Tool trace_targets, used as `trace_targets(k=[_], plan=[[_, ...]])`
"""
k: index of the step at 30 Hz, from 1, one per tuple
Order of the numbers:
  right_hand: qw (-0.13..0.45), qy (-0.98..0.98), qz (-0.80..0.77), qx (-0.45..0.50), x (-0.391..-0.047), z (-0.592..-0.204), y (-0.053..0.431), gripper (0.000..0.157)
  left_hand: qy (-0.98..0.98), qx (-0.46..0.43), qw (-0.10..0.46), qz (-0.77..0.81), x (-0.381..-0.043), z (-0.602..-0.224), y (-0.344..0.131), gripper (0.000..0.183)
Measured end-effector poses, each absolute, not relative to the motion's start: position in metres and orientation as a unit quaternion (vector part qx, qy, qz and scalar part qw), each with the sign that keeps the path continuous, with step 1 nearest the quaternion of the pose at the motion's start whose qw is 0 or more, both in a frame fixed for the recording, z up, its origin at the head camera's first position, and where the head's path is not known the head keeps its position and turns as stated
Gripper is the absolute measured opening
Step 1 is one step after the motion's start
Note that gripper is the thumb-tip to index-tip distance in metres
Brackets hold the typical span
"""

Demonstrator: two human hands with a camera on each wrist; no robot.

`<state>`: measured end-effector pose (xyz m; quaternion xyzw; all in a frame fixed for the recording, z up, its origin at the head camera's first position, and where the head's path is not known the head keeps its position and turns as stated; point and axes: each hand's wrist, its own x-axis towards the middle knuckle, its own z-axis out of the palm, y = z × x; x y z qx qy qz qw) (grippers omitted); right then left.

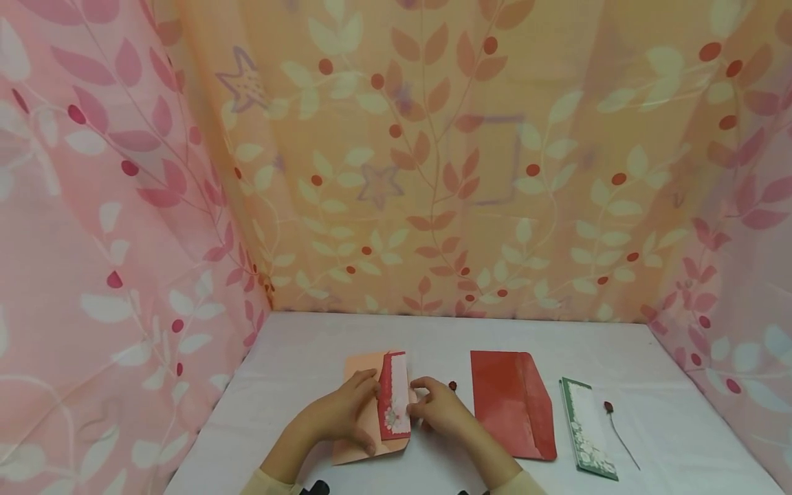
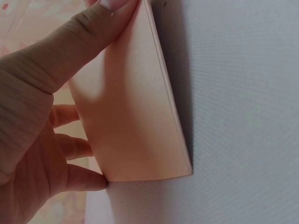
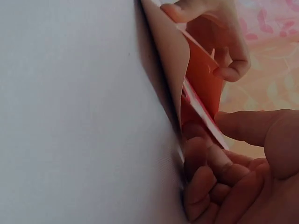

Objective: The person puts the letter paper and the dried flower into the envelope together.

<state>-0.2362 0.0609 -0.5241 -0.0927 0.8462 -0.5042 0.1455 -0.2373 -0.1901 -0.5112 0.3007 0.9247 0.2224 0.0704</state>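
Note:
A peach envelope lies left of centre on the white table, and a red card with a white floral panel lies partly over its right side. My left hand holds the envelope, thumb on its near face and fingers at its edge, as the left wrist view shows with the peach face tilted off the table. At the card's right edge, my right hand pinches the card between thumb and fingers. In the right wrist view the card's edge sits beside the envelope's raised flap.
Right of my hands lies a red envelope, flap to the right. Beyond it are a green card with white flowers and a dried red rose on a thin stem. Another rose head shows behind my right hand. Patterned curtains enclose the table.

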Motion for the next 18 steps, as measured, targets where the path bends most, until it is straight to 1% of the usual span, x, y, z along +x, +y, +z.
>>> trace_targets(k=[3,7,13,18], plan=[[0.127,0.845,-0.511,-0.097,-0.242,-0.529,0.060,0.058,0.924,0.302,0.069,0.222,-0.237,-0.512,-0.190,0.085],[0.104,0.849,-0.508,-0.099,-0.248,-0.533,0.058,0.059,0.925,0.299,0.072,0.224,-0.236,-0.510,-0.189,0.084],[0.100,0.850,-0.509,-0.084,-0.254,-0.534,0.057,0.058,0.927,0.291,0.080,0.221,-0.235,-0.508,-0.188,0.085],[0.091,0.847,-0.515,-0.092,-0.260,-0.538,0.055,0.055,0.928,0.299,0.068,0.212,-0.236,-0.509,-0.189,0.087]])
